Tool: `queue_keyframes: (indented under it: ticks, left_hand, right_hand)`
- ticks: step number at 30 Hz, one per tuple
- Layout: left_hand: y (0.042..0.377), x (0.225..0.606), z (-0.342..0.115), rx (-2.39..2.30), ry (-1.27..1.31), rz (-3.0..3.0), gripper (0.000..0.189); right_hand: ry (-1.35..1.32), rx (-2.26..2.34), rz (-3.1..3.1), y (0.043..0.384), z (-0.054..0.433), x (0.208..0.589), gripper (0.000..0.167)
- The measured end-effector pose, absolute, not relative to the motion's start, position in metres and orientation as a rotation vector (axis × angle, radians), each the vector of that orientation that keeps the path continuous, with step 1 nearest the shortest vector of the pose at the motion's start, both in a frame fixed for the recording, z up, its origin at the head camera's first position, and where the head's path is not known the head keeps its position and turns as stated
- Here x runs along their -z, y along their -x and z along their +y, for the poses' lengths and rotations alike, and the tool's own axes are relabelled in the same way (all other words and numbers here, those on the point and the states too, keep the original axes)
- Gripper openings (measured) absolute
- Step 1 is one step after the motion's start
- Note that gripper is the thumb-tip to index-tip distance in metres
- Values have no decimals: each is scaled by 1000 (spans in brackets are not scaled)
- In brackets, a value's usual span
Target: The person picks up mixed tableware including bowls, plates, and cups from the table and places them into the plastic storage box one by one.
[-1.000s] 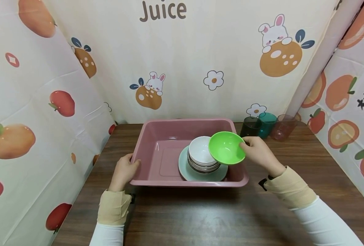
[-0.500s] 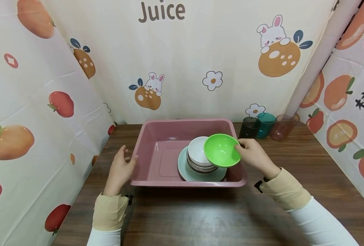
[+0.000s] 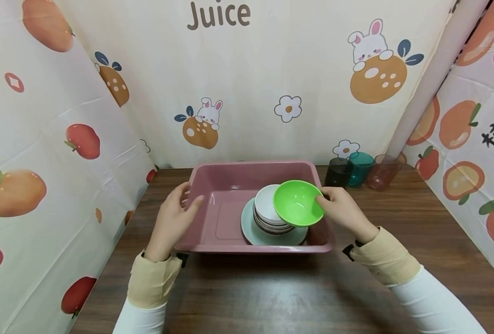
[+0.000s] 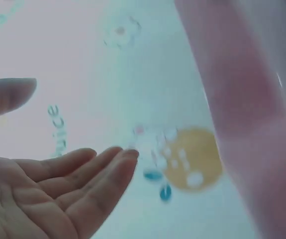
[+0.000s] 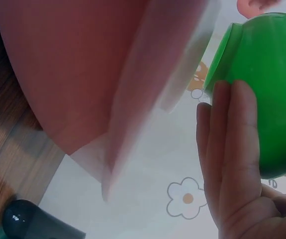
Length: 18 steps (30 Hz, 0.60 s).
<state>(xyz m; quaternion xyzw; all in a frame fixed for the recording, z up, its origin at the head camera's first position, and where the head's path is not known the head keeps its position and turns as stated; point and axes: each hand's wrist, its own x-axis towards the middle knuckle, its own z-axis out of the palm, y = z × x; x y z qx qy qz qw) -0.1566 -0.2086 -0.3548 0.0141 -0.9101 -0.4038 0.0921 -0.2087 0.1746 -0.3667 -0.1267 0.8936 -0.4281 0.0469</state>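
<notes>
A bright green bowl (image 3: 297, 204), tilted, is held by its right side in my right hand (image 3: 347, 211), thumb inside and fingers behind. In the right wrist view those fingers lie along the outer wall of the green bowl (image 5: 277, 89). It hangs over the right part of a pink basin (image 3: 255, 249), partly covering a stack of white bowls (image 3: 266, 204) on a pale blue plate (image 3: 248, 229). My left hand (image 3: 173, 222) hovers by the basin's left rim with nothing in it. The left wrist view shows this left hand (image 4: 58, 199) with fingers extended, apart from the basin.
Right of the basin, at the back, stand a dark cup (image 3: 338, 173), a teal cup (image 3: 360, 169) and a clear pinkish cup (image 3: 383, 172). The brown wooden table (image 3: 251, 292) meets printed curtains (image 3: 247, 83) at the back and sides.
My left hand has let go of the basin's left rim, drawn back, then moved up and right beside it. The right hand has carried the green bowl slightly left over the white stack.
</notes>
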Motion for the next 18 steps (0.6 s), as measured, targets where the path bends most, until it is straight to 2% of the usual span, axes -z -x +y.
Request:
queue_keyframes:
  ticks: [7,18]
  left_hand:
    - [167,341,-178,1452,212,-2738,59]
    - [174,343,-128,1442,406,-2812,51]
  right_hand:
    - [424,1333,2694,204,170,362,32]
    - [478,1377,2654,199,158,362,31]
